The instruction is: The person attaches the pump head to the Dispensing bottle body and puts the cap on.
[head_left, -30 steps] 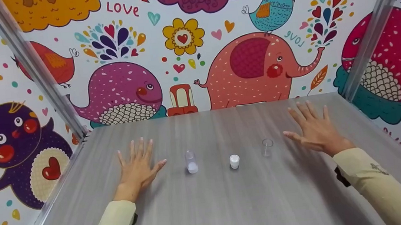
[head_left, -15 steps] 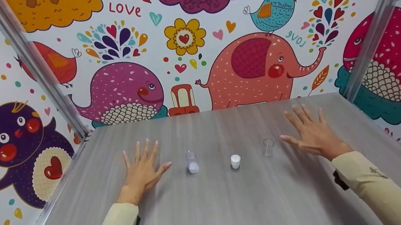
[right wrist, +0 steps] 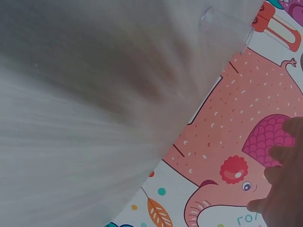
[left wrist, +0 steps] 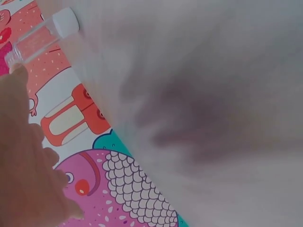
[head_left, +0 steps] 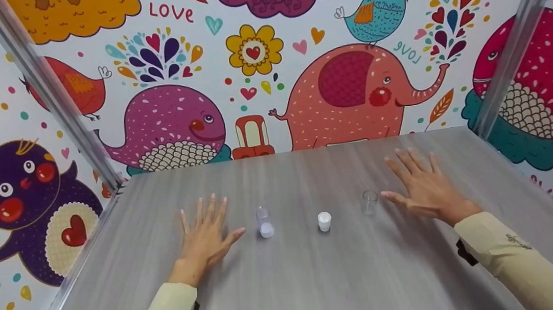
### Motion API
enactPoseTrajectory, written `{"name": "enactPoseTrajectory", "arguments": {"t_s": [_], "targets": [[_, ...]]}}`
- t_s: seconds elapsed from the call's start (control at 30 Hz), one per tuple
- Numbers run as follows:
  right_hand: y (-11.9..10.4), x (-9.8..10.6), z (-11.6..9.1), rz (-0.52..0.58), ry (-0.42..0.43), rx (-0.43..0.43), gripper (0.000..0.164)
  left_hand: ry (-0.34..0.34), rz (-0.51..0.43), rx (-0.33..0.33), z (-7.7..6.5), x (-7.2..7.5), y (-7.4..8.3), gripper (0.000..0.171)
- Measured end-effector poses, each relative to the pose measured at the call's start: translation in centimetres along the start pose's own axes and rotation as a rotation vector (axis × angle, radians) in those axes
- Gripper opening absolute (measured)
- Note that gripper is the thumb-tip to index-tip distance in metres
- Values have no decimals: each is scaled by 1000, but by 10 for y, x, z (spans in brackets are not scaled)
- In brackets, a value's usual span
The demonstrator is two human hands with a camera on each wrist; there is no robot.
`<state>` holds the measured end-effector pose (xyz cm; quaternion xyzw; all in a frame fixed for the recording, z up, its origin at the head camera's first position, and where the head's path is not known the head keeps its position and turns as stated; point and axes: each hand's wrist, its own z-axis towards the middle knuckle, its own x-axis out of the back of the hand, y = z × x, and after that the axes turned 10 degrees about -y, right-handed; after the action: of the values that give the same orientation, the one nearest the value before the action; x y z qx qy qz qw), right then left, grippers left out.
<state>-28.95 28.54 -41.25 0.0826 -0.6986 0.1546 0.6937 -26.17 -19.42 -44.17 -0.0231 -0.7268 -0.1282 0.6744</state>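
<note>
A small clear bottle point(head_left: 264, 222) with a white bottom and a narrow neck stands on the table, left of the middle. To its right is a small white cup-shaped piece point(head_left: 324, 222), and farther right a clear hollow cylinder point(head_left: 370, 203). My left hand point(head_left: 207, 242) is spread, fingers forward, left of the bottle; the left wrist view shows the bottle point(left wrist: 45, 35) beyond a fingertip. Spread likewise, my right hand point(head_left: 423, 191) has its thumb close to the clear cylinder point(right wrist: 226, 29). Neither hand holds anything.
The grey wood-grain table point(head_left: 300, 286) meets a cartoon-printed wall point(head_left: 240, 4) at the back. Metal posts rise at the left point(head_left: 46, 92) and right point(head_left: 521, 42) back corners. A metal edge strip point(head_left: 71, 279) runs along the table's left side.
Both hands have moved inward, the left one to the right and the right one to the left, nearer the small items. The items stay where they were on the table.
</note>
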Motion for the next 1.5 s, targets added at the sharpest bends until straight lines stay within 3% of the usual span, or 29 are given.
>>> {"name": "enactPoseTrajectory", "arguments": {"t_s": [1.07,1.5], "targets": [[-32,-22,3,-28,25,132,90,0,-51,-65,-6,-22,18,85],[-41,-28,3,-48,35,162,89,-2,-111,-91,-7,-25,28,86]]}}
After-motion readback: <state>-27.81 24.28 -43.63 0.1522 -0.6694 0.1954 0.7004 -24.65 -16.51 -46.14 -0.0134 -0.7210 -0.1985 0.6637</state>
